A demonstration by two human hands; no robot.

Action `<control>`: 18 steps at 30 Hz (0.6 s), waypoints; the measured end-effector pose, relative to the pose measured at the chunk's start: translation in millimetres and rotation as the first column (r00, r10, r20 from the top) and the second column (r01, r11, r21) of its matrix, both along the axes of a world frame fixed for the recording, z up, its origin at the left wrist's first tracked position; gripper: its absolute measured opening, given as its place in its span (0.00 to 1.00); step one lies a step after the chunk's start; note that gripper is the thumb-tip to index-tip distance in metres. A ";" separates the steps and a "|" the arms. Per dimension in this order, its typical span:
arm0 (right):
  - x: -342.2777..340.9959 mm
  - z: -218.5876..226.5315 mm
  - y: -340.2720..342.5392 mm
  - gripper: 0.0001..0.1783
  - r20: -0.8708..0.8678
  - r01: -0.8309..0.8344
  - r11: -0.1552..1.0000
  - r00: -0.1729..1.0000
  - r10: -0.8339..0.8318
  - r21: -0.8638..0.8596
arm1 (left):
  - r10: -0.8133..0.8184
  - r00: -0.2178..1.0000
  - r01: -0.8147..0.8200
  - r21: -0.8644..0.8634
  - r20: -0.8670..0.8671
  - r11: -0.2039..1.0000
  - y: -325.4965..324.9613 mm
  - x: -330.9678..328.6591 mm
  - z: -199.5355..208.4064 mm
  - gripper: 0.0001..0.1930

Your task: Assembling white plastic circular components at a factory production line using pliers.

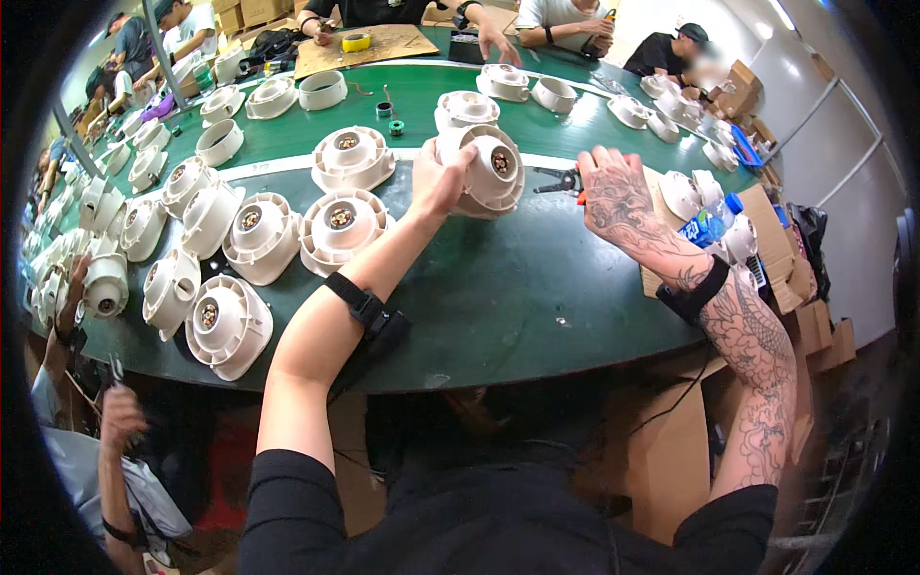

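Observation:
Raised over the table's middle, my left hand (441,177) is closed on the side of a white plastic motor housing (489,187). Copper-coloured parts show in the round hole of its hub, which faces right. To the right of it, my right hand (610,187) is wrapped round a pair of pliers (556,181) with dark jaws and red on the handle. The jaws point left toward the housing with a small gap between. Another white housing (468,108) stands just behind the held one. Two more housings (342,222) (352,158) lie left of my left forearm.
Many white housings (230,326) crowd the green table (537,316) on the left. White rings (323,91) and small wire spools (396,127) lie farther back. A plastic bottle (704,227) lies at right near cardboard (767,230). Co-workers sit opposite; another person's hand (123,417) is at lower left.

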State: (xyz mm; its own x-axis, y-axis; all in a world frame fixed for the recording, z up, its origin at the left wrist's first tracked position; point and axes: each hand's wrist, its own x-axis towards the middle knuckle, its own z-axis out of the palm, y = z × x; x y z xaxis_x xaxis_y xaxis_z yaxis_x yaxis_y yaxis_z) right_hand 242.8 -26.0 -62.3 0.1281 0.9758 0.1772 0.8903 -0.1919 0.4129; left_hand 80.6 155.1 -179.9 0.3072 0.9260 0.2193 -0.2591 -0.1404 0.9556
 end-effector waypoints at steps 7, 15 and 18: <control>0.7 -1.7 8.9 0.18 0.430 -0.310 0.928 0.881 0.199 0.206 | -0.319 0.944 0.328 -0.152 0.082 0.932 -3.8 7.7 -3.2 0.20; -8.3 -13.1 10.8 0.16 0.639 -0.422 0.902 0.720 0.272 0.090 | -0.589 0.806 0.554 -0.284 -0.054 0.783 -11.1 1.5 10.7 0.16; -15.1 -17.6 12.9 0.16 0.676 -0.436 0.897 0.683 0.278 0.072 | -0.671 0.741 0.613 -0.420 0.013 0.669 -3.6 -1.4 8.5 0.18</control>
